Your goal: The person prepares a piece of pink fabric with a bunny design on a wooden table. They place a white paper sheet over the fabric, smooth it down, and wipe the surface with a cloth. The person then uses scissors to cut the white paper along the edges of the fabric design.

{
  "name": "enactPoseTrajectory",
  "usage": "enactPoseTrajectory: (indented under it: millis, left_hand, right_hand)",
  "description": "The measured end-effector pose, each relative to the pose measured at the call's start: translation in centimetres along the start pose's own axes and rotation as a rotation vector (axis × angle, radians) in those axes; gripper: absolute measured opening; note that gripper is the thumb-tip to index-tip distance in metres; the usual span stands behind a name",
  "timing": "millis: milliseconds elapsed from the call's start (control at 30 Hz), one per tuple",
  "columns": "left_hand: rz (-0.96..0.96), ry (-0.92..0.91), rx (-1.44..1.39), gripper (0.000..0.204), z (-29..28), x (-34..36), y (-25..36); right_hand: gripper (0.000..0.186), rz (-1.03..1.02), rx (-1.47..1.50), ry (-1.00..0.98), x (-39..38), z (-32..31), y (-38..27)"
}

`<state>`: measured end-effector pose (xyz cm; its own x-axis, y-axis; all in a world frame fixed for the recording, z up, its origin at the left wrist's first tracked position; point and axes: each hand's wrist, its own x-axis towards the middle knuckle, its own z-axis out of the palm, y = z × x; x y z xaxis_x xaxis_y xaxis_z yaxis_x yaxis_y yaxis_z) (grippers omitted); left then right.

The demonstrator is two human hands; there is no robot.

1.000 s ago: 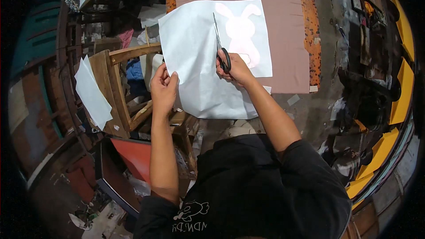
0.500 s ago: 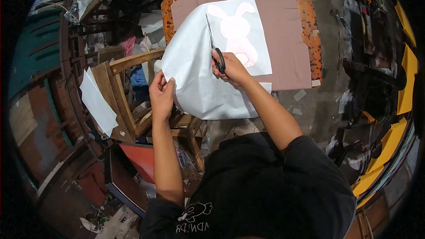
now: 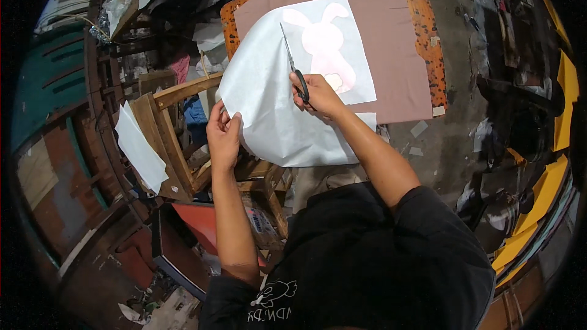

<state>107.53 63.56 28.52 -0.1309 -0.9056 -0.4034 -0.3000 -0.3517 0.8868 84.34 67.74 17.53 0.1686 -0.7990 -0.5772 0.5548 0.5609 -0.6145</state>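
Note:
A large white sheet (image 3: 263, 107), thin like paper or interfacing, bulges up at its left side. Its left edge is pinched between the thumb and fingers of my left hand (image 3: 224, 137). In my right hand (image 3: 318, 96) is a pair of black-handled scissors (image 3: 299, 84), blades pointing away from me over the sheet. The blades look closed or nearly so. Just right of them, a pale pink rabbit shape (image 3: 323, 40) shows on the flat part of the sheet. Beneath lies a mauve piece of cloth (image 3: 397, 64), perhaps a garment, on an orange-brown speckled board (image 3: 431, 61).
A wooden frame (image 3: 165, 128) like a stool stands at the left, white papers (image 3: 139, 146) leaning on it. Below it is a dark box-like object (image 3: 177, 253). Yellow sheets (image 3: 565, 101) line the far right. Scraps (image 3: 419, 128) litter the floor right of the board.
The view has shifted slightly. The scissors' tips have moved a little to the left, and the blades tilt more. Both hands keep their holds.

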Motion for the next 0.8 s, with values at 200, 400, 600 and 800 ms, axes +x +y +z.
enactPoseTrajectory:
  millis: [200, 400, 600, 800]
  left_hand:
    - [0.000, -0.002, -0.010, 0.050, 0.1, -0.2, 0.2]
    - [-0.043, -0.016, 0.009, 0.051, -0.1, 0.1, 0.1]
    - [-0.122, 0.129, 0.278, 0.055, -1.1, 0.9, -1.0]
    - [0.534, 0.165, 0.949, 0.046, 2.6, 5.9, 2.0]
  right_hand:
    - [0.048, 0.016, 0.069, 0.003, 0.2, 0.6, -1.3]
    - [0.048, 0.028, 0.033, 0.041, 0.5, 0.7, -1.4]
    - [0.051, 0.070, -0.017, 0.019, 0.5, -0.2, -1.9]
    - [0.049, 0.065, -0.093, 0.053, 2.0, -0.6, -1.2]
